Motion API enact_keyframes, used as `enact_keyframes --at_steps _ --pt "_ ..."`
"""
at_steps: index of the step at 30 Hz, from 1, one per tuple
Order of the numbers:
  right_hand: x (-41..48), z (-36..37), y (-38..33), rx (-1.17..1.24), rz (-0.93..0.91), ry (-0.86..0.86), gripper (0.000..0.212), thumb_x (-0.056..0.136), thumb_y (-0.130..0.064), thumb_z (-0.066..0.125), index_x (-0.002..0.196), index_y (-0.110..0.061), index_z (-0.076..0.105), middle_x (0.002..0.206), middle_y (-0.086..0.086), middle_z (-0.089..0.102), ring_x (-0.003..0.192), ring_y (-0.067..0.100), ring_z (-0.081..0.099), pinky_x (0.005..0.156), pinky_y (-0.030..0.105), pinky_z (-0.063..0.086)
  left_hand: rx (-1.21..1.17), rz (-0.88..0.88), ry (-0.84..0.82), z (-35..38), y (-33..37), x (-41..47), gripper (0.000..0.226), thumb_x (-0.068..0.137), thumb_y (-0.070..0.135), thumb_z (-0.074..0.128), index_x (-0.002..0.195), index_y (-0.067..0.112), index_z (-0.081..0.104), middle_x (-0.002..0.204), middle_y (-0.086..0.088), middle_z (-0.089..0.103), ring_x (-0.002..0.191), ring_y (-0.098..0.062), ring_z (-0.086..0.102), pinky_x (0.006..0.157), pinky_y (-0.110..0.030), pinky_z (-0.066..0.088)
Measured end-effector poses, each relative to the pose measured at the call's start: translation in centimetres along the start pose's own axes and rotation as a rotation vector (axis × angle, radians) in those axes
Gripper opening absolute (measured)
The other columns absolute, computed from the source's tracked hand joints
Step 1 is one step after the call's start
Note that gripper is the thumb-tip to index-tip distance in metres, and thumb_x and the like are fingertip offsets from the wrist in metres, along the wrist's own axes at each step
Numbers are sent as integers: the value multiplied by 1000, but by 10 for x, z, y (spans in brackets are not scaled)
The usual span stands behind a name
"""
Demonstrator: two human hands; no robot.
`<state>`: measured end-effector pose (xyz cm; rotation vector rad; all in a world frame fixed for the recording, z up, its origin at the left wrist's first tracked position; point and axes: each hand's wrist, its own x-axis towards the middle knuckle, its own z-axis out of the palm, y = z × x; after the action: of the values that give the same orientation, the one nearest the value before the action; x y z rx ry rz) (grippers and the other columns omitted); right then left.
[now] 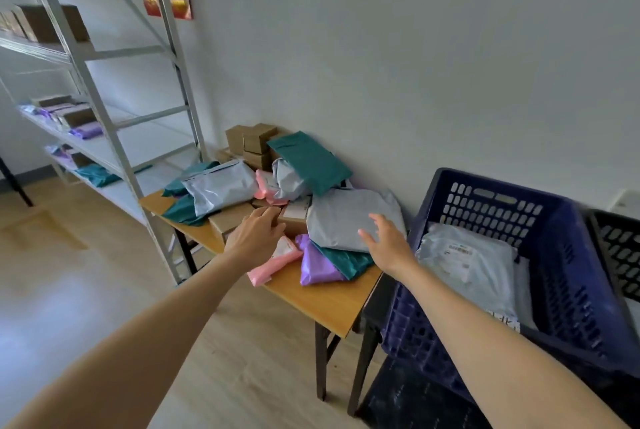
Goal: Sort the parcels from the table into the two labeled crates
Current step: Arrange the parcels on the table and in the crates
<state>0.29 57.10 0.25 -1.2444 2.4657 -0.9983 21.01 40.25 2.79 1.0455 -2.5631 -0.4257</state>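
From the head camera, a heap of plastic mailer parcels [346,217] and small brown cardboard boxes [230,219] covers the orange wooden table [322,300]. The left hand [256,233] reaches over the table's near edge, fingers loosely extended above a box and holding nothing. The right hand [384,238] is spread over a grey mailer. A dark blue slotted plastic crate [568,255] sits just right of the table with a grey parcel [467,266] inside.

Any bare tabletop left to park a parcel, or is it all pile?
Two patches on the wooden table: the near corner, bordered by the purple plastic mailer and pink plastic mailer; a thin strip at the left end beside the teal plastic mailer. Everything toward the wall is crowded with stacked parcels.
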Motion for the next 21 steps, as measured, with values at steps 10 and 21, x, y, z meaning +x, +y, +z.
enact_keyframes --at_steps 10,21 --pt "39 67 4 -5 167 2 53 99 -39 49 144 -16 34 144 12 41 125 28 48 91 31 41 -17 58 -116 40 -60 59 44 99 39 45 140 23 42 140 -4 48 121 -26 51 88 -39 47" --pt "115 124 66 63 365 31 50 98 -36 51 140 -14 38 137 13 45 122 28 49 85 29 37 -25 96 -223 122 -72 150 46 99 32 47 144 27 36 144 -6 47 120 -29 52 79 -35 46"
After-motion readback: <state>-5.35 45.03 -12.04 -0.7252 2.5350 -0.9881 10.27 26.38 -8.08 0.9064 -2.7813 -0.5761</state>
